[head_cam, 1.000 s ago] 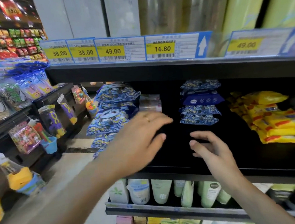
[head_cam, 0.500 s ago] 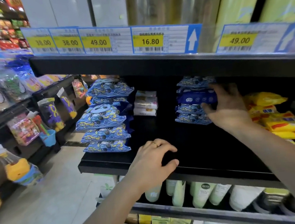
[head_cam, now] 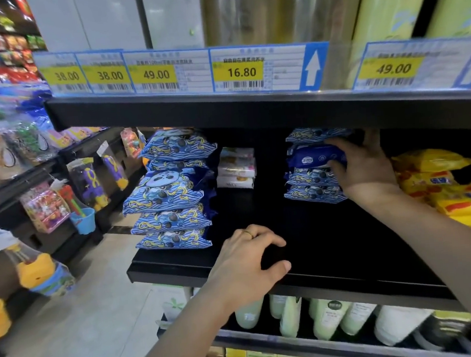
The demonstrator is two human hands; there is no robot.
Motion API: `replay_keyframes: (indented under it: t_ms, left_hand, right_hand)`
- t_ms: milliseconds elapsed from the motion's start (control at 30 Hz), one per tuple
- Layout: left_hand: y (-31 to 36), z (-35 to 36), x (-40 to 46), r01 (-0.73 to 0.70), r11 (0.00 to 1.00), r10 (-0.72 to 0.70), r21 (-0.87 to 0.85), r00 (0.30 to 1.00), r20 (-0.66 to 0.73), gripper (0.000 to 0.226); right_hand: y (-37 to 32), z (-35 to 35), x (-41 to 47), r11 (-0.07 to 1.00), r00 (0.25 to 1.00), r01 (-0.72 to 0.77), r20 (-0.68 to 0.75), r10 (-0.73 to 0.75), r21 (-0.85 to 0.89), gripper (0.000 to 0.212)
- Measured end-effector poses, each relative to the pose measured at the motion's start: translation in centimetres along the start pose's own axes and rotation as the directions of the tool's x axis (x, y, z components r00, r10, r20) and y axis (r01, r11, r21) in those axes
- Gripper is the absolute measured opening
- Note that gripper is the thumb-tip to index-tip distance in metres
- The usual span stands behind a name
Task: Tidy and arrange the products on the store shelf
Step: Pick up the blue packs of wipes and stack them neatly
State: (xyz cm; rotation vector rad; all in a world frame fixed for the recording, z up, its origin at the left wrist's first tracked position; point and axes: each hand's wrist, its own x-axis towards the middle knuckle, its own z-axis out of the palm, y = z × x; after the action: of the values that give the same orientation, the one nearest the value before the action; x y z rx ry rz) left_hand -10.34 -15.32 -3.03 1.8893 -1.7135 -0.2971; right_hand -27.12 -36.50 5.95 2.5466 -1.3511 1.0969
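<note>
Store aisle, head view: my right hand (head_cam: pixel 363 168) grips dark blue pack (head_cam: pixel 313 157) mid-stack in small pile of blue patterned packs (head_cam: pixel 314 192) at 1 o'clock on black shelf (head_cam: pixel 334 243). Left hand (head_cam: pixel 247 262) rests on shelf front edge at 6 o'clock, fingers loosely curled, holding nothing.

Risk: pulling mid-stack pack could drag top pack off, topple pile; yellow packs (head_cam: pixel 440 186) at 3 o'clock crowd wrist.

Versus half second earlier: right fingers curled further round pack; left hand unmoved.
</note>
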Motion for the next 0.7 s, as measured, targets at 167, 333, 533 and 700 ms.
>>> replay_keyframes:
  t_ms: [167, 333, 533, 700]
  left_hand:
    - [-0.3, 0.2, 0.1, -0.003, 1.0, 0.003, 0.0, 1.0, -0.001, 0.038]
    - [-0.7, 0.4, 0.2, -0.018, 1.0, 0.018, 0.017, 1.0, -0.005, 0.037]
    - [-0.7, 0.7, 0.1, -0.032, 0.999, 0.032, 0.037, 0.999, -0.009, 0.039]
    - [-0.6, 0.5, 0.1, -0.034, 0.999, 0.034, 0.04, 0.999, -0.009, 0.039]
  right_hand:
    - [0.3, -0.8, -0.4, 1.0, 0.999, 0.0, 0.038, -0.001, 0.009, 0.046]
    - [0.6, -2.0, -0.4, 0.999, 0.993, -0.025, 0.118, 0.022, 0.02, 0.045]
    - [0.2, -1.6, -0.8, 0.998, 0.99, -0.062, 0.129, 0.061, 0.007, 0.042]
    - [-0.5, -0.5, -0.4, 0.998, 0.995, -0.057, 0.077, 0.059, -0.039, 0.04]
